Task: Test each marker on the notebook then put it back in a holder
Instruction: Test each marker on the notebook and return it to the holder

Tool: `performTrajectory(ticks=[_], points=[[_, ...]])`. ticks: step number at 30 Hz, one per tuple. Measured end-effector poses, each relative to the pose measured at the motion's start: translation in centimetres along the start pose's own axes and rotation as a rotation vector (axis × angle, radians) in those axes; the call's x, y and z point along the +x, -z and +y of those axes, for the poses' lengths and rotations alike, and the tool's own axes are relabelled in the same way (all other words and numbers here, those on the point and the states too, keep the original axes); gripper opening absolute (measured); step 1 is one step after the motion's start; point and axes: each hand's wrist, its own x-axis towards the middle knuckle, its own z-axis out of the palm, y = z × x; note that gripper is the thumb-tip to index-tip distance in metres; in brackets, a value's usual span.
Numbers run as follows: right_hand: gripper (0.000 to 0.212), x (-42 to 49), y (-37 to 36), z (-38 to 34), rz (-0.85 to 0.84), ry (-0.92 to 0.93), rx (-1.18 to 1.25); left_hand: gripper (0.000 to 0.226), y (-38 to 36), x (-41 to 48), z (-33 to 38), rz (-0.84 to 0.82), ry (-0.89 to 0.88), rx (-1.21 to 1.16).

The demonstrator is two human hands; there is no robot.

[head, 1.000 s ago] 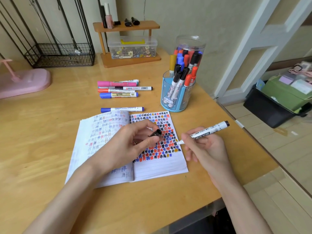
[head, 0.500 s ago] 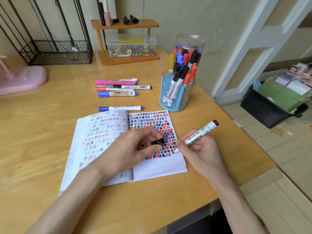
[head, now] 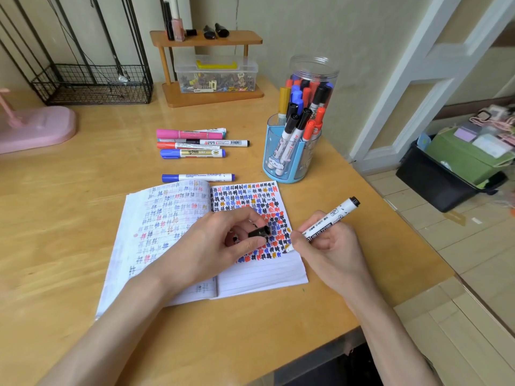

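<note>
Marker (head: 333,214) tip is down on the notebook (head: 264,274)! The right hand (head: 331,246) has it in a writing grip, fingers curled round the lower barrel, black end tilted up and away to the right. The nib touches the right page, right at the lower edge of the coloured marks.

The left hand (head: 209,246) rests across the notebook's fold, thumb and forefinger pinching the black cap (head: 259,232) just over the page, the other fingers tucked under.

The notebook lies open on the desk (head: 69,218). Its right page is packed with black, red, blue and yellow marks up top, with bare ruled lines below.

Beyond it, the blue holder (head: 289,165) stands upright near the desk's right edge, several markers in it caps up. A clear jar (head: 313,69) with more stands right behind.

A blue marker (head: 198,177) lies capped just past the notebook's top edge, and the loose markers (head: 195,143) lie side by side farther back.
</note>
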Motion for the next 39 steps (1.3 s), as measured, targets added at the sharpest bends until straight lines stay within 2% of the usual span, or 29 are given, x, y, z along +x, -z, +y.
performTrajectory(ticks=[3,7,20,25,32,37,39], points=[[0.017,0.0,-0.1,0.2,-0.02,0.004,-0.053,0.015,0.0,0.0,0.1,-0.004,0.0,-0.007],[0.013,0.1,0.1,0.1,0.024,-0.005,-0.003,0.016,0.0,0.0,-0.1,-0.008,0.004,-0.011],[0.016,0.1,-0.1,0.2,-0.015,-0.004,-0.022,0.02,0.0,0.1,-0.2,0.022,0.016,-0.018],[0.014,0.2,0.7,0.1,0.042,-0.029,0.206,0.018,-0.2,0.2,-0.5,0.072,0.024,0.011],[0.02,0.1,0.9,-0.5,0.009,-0.026,0.346,0.013,-0.3,0.1,-0.4,0.056,-0.026,0.057],[0.011,0.3,1.0,-0.4,-0.002,-0.027,0.375,0.014,-0.3,0.1,-0.2,0.059,-0.039,0.042],[0.018,0.3,1.0,-0.4,-0.012,-0.024,0.375,0.014,-0.4,0.1,-0.1,0.057,-0.043,0.028]])
